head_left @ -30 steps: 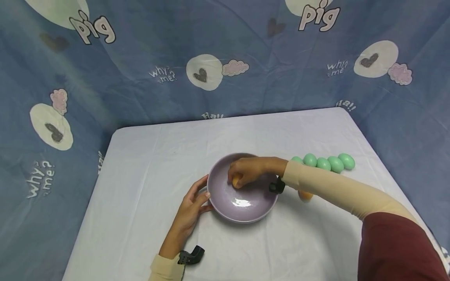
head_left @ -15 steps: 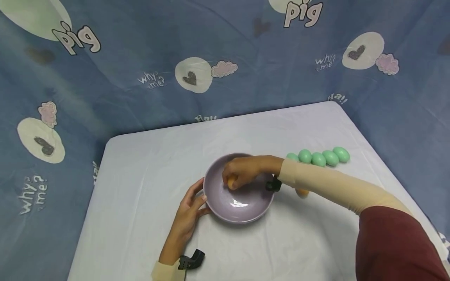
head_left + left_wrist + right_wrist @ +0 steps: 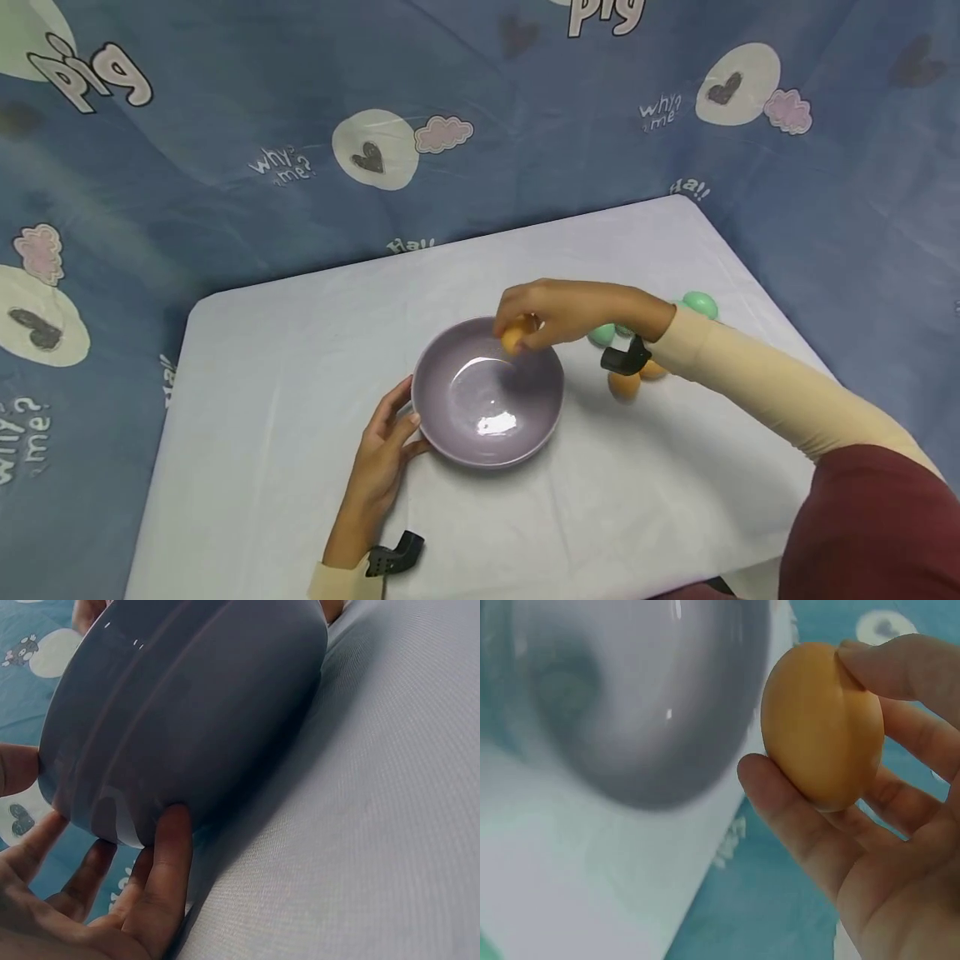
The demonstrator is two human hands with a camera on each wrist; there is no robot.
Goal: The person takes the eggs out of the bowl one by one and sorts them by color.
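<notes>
My right hand point(image 3: 551, 312) holds an orange-brown egg point(image 3: 821, 726) between thumb and fingers, over the far right rim of a purple bowl point(image 3: 465, 433). In the right wrist view the egg stands out beside the bowl's edge, gripped from one side. My left hand point(image 3: 378, 467) steadies the bowl at its left side, thumb at the rim and fingers spread along the outer wall. The left wrist view shows those fingertips point(image 3: 174, 817) against the bowl's glossy outside. Inside the bowl there is only shine and shadow.
Right of the bowl, partly behind the right forearm, lie two orange-brown eggs point(image 3: 624, 385) and several green eggs point(image 3: 700, 304). A white cloth covers the table point(image 3: 300, 358); a blue patterned curtain point(image 3: 525, 158) hangs behind and beside it.
My right hand has come up out of the bowl with the egg, moving right and away to above the far rim. My left hand stays at the bowl; the head view has shifted.
</notes>
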